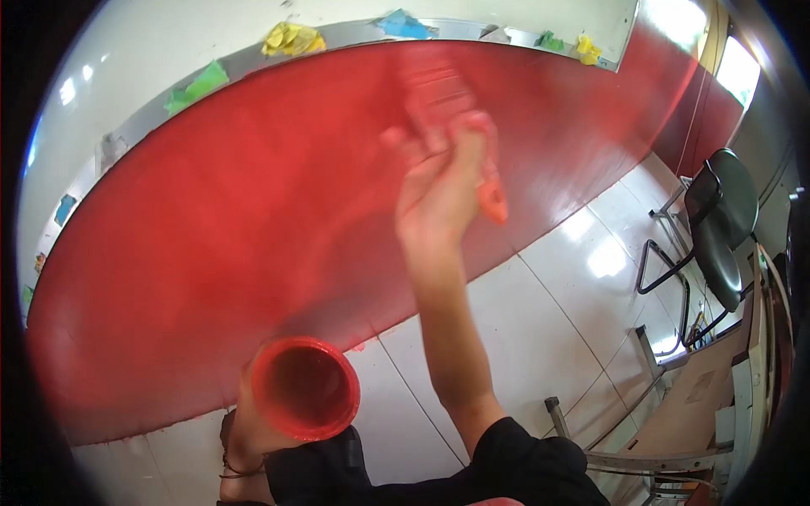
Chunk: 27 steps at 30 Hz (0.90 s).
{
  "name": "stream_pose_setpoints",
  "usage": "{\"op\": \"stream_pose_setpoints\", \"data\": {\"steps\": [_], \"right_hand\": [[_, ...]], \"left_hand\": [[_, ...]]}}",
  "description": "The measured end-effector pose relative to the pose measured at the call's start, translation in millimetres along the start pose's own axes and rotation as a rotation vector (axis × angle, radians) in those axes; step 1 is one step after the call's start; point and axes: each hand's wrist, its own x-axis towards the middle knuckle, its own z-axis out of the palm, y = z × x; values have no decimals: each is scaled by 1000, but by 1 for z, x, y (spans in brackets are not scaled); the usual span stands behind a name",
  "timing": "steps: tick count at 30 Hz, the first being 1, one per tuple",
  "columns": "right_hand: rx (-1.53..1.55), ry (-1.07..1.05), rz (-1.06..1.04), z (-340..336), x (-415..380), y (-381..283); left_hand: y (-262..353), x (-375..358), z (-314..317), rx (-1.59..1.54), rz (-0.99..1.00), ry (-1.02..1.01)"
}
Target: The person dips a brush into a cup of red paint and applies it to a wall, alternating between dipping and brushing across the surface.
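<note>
My right hand [443, 190] is closed round a red paintbrush [437, 84], smeared by motion. Its bristles are up against the red wall [211, 211], just under the wall's upper edge, and the orange-red handle end sticks out below the hand. At the lower left, my left hand [257, 417] holds a round red paint container [305, 388] from its left side. The container's open mouth faces up and its inside looks dark red. Most of the left fingers are hidden by the container.
Above the red part runs a grey ledge [337, 35] with crumpled yellow, blue and green paper on it. White floor tiles [540, 312] lie below. At the right stand a black chair [717, 228] and a tilted table [688, 396] with metal legs.
</note>
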Motion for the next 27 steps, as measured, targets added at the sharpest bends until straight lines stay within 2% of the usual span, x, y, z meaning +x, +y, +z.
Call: {"op": "stream_pose_setpoints", "data": {"steps": [2, 3, 5, 7, 11, 14, 18, 20, 22, 24, 25, 27], "right_hand": [[-16, -89, 56, 6, -33, 9], [-30, -122, 63, 9, -41, 10], [-6, -56, 69, 7, -30, 7], [-139, -4, -39, 1, -4, -10], [-135, 228, -278, -33, 65, -34], [-197, 224, -275, -45, 70, -44], [-403, 11, -151, -48, -10, -20], [-457, -92, -283, -67, -38, -16], [-574, 51, -183, -141, -59, 6], [-491, 218, -114, -180, -88, 7], [-480, 222, -120, -206, -101, 11], [-385, 500, 88, -245, -120, 16]], "left_hand": [[-3, 2, 2, 46, 51, -43], [-3, 2, 5, 34, -5, -5], [-1, 2, 8, 30, -65, 35], [4, 4, 8, 98, -19, 4], [6, -2, 7, 102, -6, -6], [8, -8, 6, 118, -24, 23], [10, -4, 10, 73, -47, 35], [12, 0, 18, 52, -73, 11], [16, 6, 22, 72, -50, 25], [21, 11, 27, 71, -37, 27], [23, 11, 32, 60, -37, 36], [25, 9, 39, 64, -44, 28]]}}
